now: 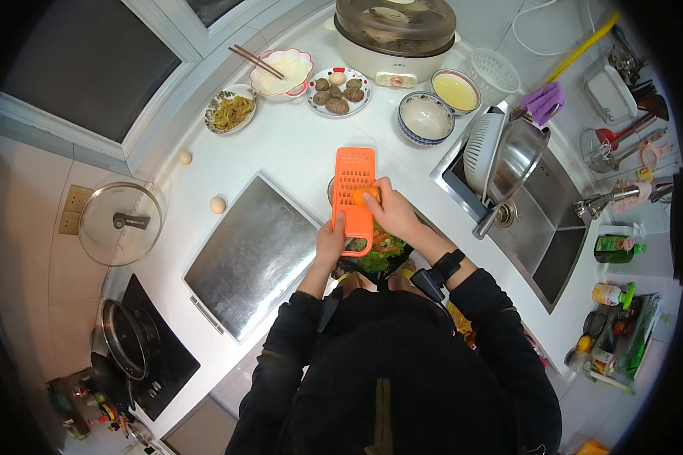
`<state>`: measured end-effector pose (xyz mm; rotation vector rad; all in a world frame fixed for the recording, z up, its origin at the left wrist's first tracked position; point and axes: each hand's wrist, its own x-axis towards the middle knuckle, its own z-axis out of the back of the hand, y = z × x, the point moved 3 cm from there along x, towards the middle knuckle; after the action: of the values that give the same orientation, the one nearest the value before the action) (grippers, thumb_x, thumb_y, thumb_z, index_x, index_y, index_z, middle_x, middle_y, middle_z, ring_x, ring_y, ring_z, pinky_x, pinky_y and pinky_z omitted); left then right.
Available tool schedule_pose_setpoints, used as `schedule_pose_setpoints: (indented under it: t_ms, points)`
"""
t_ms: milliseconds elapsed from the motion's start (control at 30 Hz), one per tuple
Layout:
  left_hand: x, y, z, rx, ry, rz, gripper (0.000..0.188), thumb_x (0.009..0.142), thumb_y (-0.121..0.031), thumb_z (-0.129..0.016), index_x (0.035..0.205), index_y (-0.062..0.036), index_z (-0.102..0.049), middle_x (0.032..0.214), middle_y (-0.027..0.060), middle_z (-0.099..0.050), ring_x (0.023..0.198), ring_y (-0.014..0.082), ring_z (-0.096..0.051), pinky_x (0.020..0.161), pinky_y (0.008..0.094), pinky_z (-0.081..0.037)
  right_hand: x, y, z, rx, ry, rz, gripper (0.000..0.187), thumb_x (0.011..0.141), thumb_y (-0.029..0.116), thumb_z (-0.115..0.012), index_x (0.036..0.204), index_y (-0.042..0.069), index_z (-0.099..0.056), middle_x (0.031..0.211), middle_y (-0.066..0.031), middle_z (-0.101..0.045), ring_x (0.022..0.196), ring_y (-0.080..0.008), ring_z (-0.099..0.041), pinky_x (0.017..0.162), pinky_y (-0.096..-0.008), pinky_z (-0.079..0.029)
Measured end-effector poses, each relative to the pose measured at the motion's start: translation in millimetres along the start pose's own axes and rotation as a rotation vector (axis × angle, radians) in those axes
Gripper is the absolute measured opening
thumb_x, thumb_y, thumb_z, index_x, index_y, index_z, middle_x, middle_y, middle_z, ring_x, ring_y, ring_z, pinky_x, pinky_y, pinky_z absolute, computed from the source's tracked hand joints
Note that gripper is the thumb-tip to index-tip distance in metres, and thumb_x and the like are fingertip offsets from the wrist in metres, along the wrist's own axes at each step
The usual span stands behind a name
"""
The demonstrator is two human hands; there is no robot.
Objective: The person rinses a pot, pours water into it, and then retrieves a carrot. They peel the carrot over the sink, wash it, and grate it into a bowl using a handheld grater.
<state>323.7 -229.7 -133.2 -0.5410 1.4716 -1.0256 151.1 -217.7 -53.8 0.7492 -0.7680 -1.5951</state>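
Note:
An orange grater [354, 163] lies tilted over a container of chopped greens and orange shreds [381, 254]. My left hand [330, 241] grips its lower left edge near the handle loop, thumb on top. Pressed to the grating holes is a short orange piece of carrot [366, 196], held in the fingers of my right hand [393, 212]. The container's rim is mostly hidden by the grater and my arms.
Left of me are a steel cutting board [254, 258], two loose eggs and a cooktop with a pan [125, 339]. Behind stand chopsticks on a scalloped bowl [290, 72], a plate of mushrooms [340, 105] and an electric pot [391, 45]. A sink [542, 227] is at right.

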Motion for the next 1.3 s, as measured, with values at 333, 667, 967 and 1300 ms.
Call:
schedule_pose_setpoints:
  t_ms: [333, 667, 967, 1300]
  points:
    - [7.7, 3.3, 3.7, 0.116, -0.068, -0.168, 0.046, 0.092, -0.041, -0.047, 0.089, 0.0029, -0.061, 0.074, 0.0168, -0.063, 0.070, 0.0247, -0.061, 0.066, 0.0362, -0.045, 9.6, 18.2, -21.9, -0.512, 0.145, 0.196, 0.028, 0.087, 0.031, -0.053, 0.107, 0.012, -0.048, 0.097, -0.0197, -0.056, 0.069, -0.0384, -0.060, 0.058, -0.0438, -0.050]
    - [14.6, -10.7, 9.0, 0.179, -0.111, -0.239, 0.048, 0.090, -0.045, -0.046, 0.095, 0.0004, -0.062, 0.072, 0.0194, -0.061, 0.071, 0.0341, -0.060, 0.065, 0.0396, -0.044, 28.2, 32.6, -15.4, -0.611, 0.011, 0.298, 0.027, 0.084, 0.026, -0.055, 0.104, 0.011, -0.048, 0.097, -0.0184, -0.055, 0.062, -0.0319, -0.062, 0.051, -0.0407, -0.051]
    - [25.0, -16.3, 7.2, 0.196, -0.139, -0.210, 0.049, 0.089, -0.044, -0.045, 0.089, 0.0022, -0.062, 0.072, 0.0234, -0.060, 0.074, 0.0401, -0.059, 0.066, 0.0436, -0.045, 45.6, 32.1, -27.6, -0.785, -0.050, 0.393, 0.024, 0.080, 0.024, -0.057, 0.099, 0.010, -0.049, 0.093, -0.0169, -0.055, 0.056, -0.0284, -0.061, 0.046, -0.0371, -0.050]
    - [17.3, -12.7, 0.9, 0.243, -0.101, -0.125, 0.048, 0.090, -0.043, -0.047, 0.095, 0.0020, -0.063, 0.073, 0.0204, -0.062, 0.071, 0.0335, -0.061, 0.067, 0.0384, -0.045, 39.6, 36.9, -25.7, -0.890, -0.080, 0.360, 0.025, 0.080, 0.026, -0.059, 0.098, 0.010, -0.049, 0.084, -0.0157, -0.053, 0.053, -0.0261, -0.061, 0.043, -0.0360, -0.049]
